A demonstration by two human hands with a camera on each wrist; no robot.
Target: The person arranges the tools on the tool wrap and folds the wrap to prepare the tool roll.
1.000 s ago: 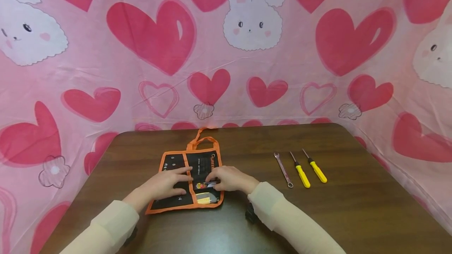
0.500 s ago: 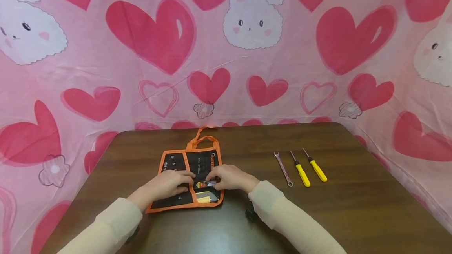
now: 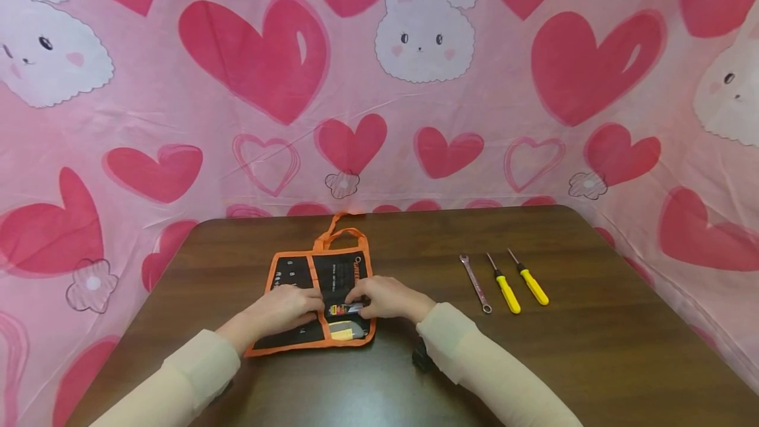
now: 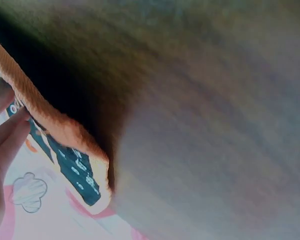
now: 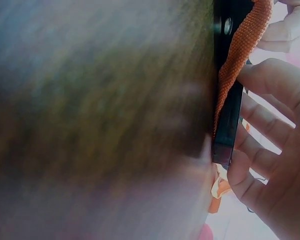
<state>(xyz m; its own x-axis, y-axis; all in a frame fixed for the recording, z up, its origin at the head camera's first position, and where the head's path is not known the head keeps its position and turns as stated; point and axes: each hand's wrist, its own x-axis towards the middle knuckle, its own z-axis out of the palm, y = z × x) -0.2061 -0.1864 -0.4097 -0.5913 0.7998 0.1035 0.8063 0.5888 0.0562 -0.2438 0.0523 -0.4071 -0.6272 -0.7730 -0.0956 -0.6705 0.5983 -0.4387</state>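
Note:
A black fabric tool pouch [image 3: 341, 267] with orange edging lies flat on the table. My left hand [image 3: 281, 308] is over its left half in the head view, fingertips pinching near the orange divider strip. On the pouch's right half, my right hand [image 3: 388, 298] grips a small flat dark case [image 3: 339, 310] with a red and yellow label. The right wrist view shows the dark case [image 5: 228, 132] against the fingers, beside the orange edging. Below it, a yellow and grey utility knife [image 3: 344, 331] sits in the pouch. How deep the case sits in its pocket is hidden.
To the right on the brown table [image 3: 534, 361] lie a combination wrench [image 3: 476, 285] and two screwdrivers with yellow handles, one nearer [image 3: 508, 294] and one farther right [image 3: 534, 286]. Orange straps [image 3: 340, 236] extend behind the pouch. A pink patterned cloth [image 3: 492, 104] hangs behind the table.
My left hand's fingers, spread over the pouch a second ago, have drawn together at the divider strip. The right hand and the case stay nearly in place.

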